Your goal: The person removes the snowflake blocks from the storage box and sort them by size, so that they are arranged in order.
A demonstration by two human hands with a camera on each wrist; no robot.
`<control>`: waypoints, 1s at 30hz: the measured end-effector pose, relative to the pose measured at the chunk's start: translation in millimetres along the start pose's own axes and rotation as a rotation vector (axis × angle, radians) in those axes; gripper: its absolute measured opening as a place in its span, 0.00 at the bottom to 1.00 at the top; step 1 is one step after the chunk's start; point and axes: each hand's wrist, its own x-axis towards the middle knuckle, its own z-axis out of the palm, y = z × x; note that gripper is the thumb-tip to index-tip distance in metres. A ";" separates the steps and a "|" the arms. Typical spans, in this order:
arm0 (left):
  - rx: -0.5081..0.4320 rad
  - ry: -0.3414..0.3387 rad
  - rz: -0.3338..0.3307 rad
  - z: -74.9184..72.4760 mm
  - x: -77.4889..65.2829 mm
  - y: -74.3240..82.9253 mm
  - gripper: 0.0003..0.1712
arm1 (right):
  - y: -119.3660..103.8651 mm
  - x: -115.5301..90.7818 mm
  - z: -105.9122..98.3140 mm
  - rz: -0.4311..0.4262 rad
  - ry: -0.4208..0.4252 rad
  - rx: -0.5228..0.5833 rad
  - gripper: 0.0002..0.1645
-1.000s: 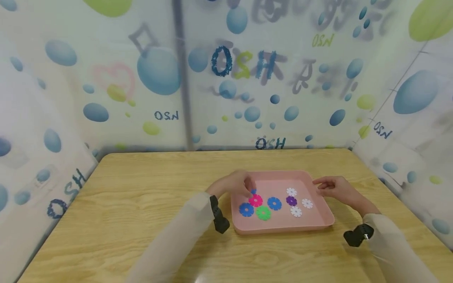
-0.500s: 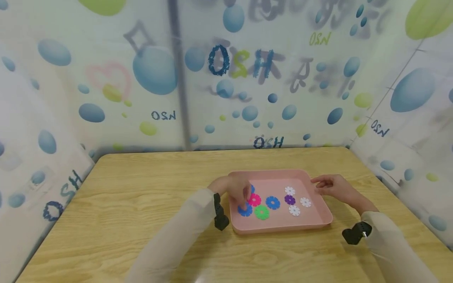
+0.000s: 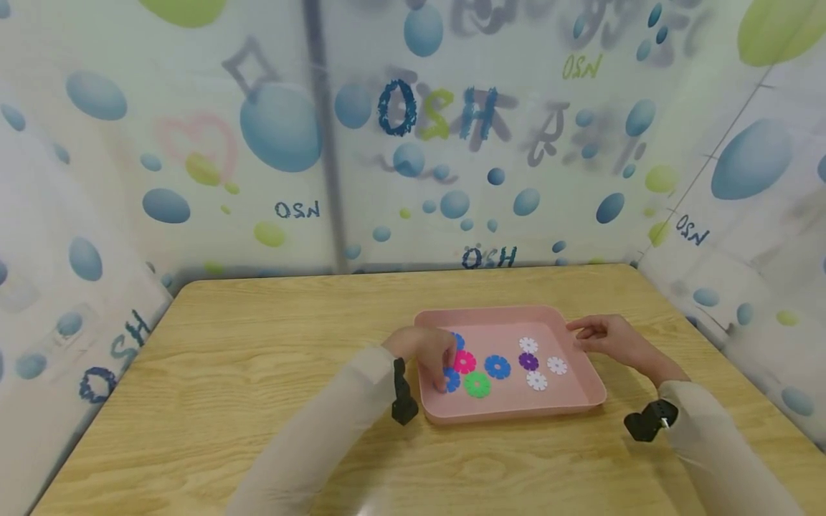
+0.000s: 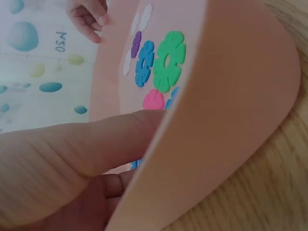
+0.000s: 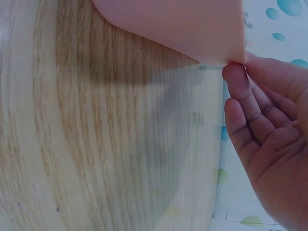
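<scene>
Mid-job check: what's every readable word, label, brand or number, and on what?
"OSH", large, back wall
"OSH", small, back wall, low
"OSH", slanted, left wall
"OSN", blue, back wall
"OSN", green, back wall
"OSN", right wall
Grey back-wall writing: too blurred to read
Tray and discs: no lettering visible

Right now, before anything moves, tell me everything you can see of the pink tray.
The pink tray is shallow and rectangular, with rounded corners, low walls and a smooth, plastic-looking surface. It appears to lie flat on the wood-grain table, right of centre in the head view. Nine flower-shaped discs show inside. The right hand pinches the rim on its right side. The left hand reaches over its left wall; whether it touches the tray is unclear.
</scene>
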 end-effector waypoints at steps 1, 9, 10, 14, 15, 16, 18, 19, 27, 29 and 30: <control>0.004 0.002 -0.002 0.4 0.1 0.3 0.20 | 0.2 0.0 -0.5 -0.002 -0.001 0.000 0.22; -0.010 0.009 -0.020 2.1 0.9 3.1 0.20 | 1.2 -0.9 -2.1 -0.005 0.003 0.020 0.22; -0.006 0.009 -0.019 2.3 1.3 2.9 0.20 | 0.9 -1.2 -2.2 -0.004 0.004 0.020 0.22; 0.013 0.017 -0.008 2.6 2.0 3.1 0.20 | 0.0 -1.9 -2.9 -0.001 0.006 0.018 0.22; 0.012 0.018 -0.005 2.5 2.0 2.9 0.20 | 0.0 -2.0 -3.0 0.002 0.006 0.017 0.22; 0.012 0.020 0.000 2.4 2.1 2.8 0.20 | 0.0 -2.0 -3.3 -0.001 0.004 0.018 0.22; 0.002 0.025 0.010 1.9 1.7 2.8 0.21 | 0.2 -1.6 -3.8 -0.002 0.004 0.013 0.22; -0.002 0.029 0.021 1.5 1.8 2.5 0.21 | 0.2 -1.5 -4.0 -0.001 0.006 0.011 0.22; -0.038 0.058 0.153 -4.8 1.1 -4.3 0.15 | 0.1 -0.7 -1.9 -0.015 0.004 0.020 0.22; -0.070 0.063 0.184 -6.3 -1.3 -7.1 0.14 | -0.3 -1.0 -0.4 -0.010 0.004 0.024 0.22; -0.088 0.065 0.205 -7.0 -2.4 -8.9 0.13 | -0.6 -1.2 0.2 -0.005 0.006 0.023 0.22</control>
